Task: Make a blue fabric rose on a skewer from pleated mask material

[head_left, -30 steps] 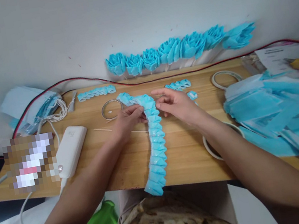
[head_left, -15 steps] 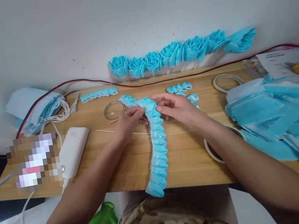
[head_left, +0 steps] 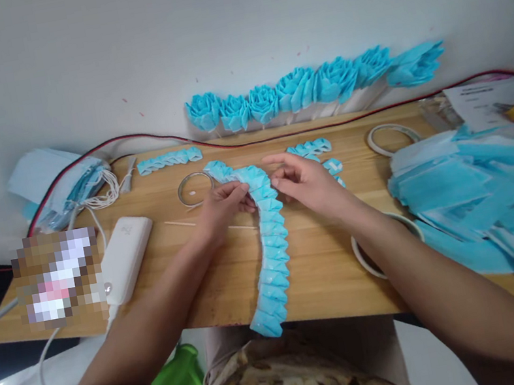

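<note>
A long pleated strip of light-blue fabric (head_left: 273, 243) curves across the middle of the table, its lower end hanging past the front edge. My left hand (head_left: 227, 206) pinches it near its upper bend, thumb on top and the other fingers partly hidden beneath. Just right of that bend is my right hand (head_left: 299, 178), index finger stretched out and thumb apart from it; its thumb tip is very close to the strip's edge. A thin wooden stick (head_left: 180, 224) lies on the table and passes behind my left hand.
Several blue fabric flowers (head_left: 264, 103) on sticks lean against the wall. Tape rolls (head_left: 195, 189) lie about. Loose blue fabric pieces (head_left: 454, 184) are heaped at right. At left are a white power bank (head_left: 129, 258), a stack of masks (head_left: 56, 181) and cables. Short pleated strips (head_left: 169, 161) lie behind.
My right hand has drawn slightly away from the strip, its index finger straightening. The left hand keeps its hold, and the strip has hardly moved.
</note>
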Demonstrator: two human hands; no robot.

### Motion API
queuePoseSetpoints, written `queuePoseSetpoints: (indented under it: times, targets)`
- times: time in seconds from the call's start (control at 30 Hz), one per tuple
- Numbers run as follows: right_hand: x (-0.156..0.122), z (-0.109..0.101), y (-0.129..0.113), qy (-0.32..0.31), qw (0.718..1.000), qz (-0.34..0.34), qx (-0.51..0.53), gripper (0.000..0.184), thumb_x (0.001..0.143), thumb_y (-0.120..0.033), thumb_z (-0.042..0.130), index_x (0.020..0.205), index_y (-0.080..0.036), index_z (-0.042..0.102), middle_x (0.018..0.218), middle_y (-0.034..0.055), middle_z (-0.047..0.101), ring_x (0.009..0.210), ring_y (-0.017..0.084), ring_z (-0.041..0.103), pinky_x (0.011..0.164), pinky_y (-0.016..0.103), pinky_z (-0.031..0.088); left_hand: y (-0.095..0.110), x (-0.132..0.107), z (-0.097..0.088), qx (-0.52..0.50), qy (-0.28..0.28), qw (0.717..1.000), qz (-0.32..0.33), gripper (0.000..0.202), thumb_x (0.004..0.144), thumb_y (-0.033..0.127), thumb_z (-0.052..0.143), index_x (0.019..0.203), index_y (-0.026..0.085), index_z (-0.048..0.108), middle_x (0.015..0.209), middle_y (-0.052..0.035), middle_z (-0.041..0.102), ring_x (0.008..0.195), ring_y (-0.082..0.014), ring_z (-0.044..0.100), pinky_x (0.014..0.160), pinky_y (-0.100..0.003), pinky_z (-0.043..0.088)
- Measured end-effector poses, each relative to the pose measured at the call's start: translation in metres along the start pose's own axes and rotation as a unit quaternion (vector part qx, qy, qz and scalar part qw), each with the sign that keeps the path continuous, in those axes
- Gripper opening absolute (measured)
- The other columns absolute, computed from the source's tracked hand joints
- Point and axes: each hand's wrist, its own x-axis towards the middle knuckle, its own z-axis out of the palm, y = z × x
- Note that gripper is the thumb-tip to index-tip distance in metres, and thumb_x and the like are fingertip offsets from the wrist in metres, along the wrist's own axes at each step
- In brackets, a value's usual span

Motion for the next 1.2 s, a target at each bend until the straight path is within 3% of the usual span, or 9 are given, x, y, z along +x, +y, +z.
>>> queuePoseSetpoints:
  times: [0.07,0.17,0.33,0.77,0.93,1.2]
  targets:
    - [-0.0011,-0.0016,-0.002,0.041,0.994,-0.05,-0.088,0.034,0.091,-0.024,0.062,0.125,-0.026,0.067,0.092,0.0025,0.074,0.083,0.02,0.067,0.076,0.036,0.053,0.0,0.0002,-0.0013,-0.012,-0.006,1.0,-0.002,0.029,0.082,0.039,0.08,0.075,0.012,0.071,0.07,-0.0038,0.07,0.063,-0.0119,0.066,0.065,-0.023,0.057]
    - [-0.0028,-0.0054,-0.0054,0.063,0.962,-0.143,-0.223,0.027,0.096,-0.023,0.061,0.12,-0.026,0.073,0.109,0.0066,0.077,0.102,0.025,0.068,0.093,0.044,0.051,-0.0011,0.0007,-0.0028,-0.021,-0.02,1.0,-0.005,0.032,0.079,0.042,0.083,0.076,0.012,0.072,0.07,-0.004,0.071,0.063,-0.0119,0.066,0.064,-0.023,0.057]
    - [-0.0027,-0.0091,-0.0046,0.027,0.927,-0.222,-0.301,0.02,0.099,-0.027,0.063,0.113,-0.028,0.077,0.114,0.0072,0.077,0.107,0.029,0.067,0.093,0.045,0.049,-0.0031,0.0007,-0.0027,-0.021,-0.047,0.999,-0.004,0.036,0.074,0.044,0.087,0.071,0.013,0.07,0.066,-0.0028,0.068,0.06,-0.0116,0.064,0.061,-0.023,0.057]
    - [-0.0015,-0.0064,-0.0035,0.016,0.877,-0.275,-0.394,0.024,0.105,-0.026,0.054,0.093,-0.02,0.074,0.094,0.0078,0.075,0.09,0.024,0.062,0.078,0.037,0.044,-0.0014,-0.0003,-0.0005,0.032,-0.061,0.998,-0.007,0.037,0.078,0.045,0.083,0.068,0.013,0.068,0.061,-0.0017,0.068,0.053,-0.0104,0.063,0.056,-0.021,0.054]
    - [-0.0009,-0.0067,-0.0045,0.012,0.872,-0.279,-0.403,0.021,0.102,-0.023,0.055,0.087,-0.02,0.07,0.089,0.0074,0.073,0.086,0.023,0.059,0.075,0.036,0.042,-0.0027,0.0001,-0.0003,0.025,-0.063,0.998,-0.009,0.037,0.074,0.045,0.087,0.068,0.013,0.068,0.06,-0.0007,0.068,0.052,-0.0108,0.064,0.056,-0.021,0.055]
    - [-0.0017,-0.0065,-0.0082,0.016,0.854,-0.296,-0.427,0.023,0.102,-0.023,0.055,0.086,-0.018,0.071,0.085,0.0077,0.072,0.083,0.023,0.059,0.073,0.035,0.042,-0.0048,0.0007,-0.0021,0.038,-0.064,0.997,-0.006,0.03,0.084,0.037,0.078,0.068,0.013,0.068,0.062,-0.0013,0.068,0.054,-0.0103,0.064,0.059,-0.021,0.055]
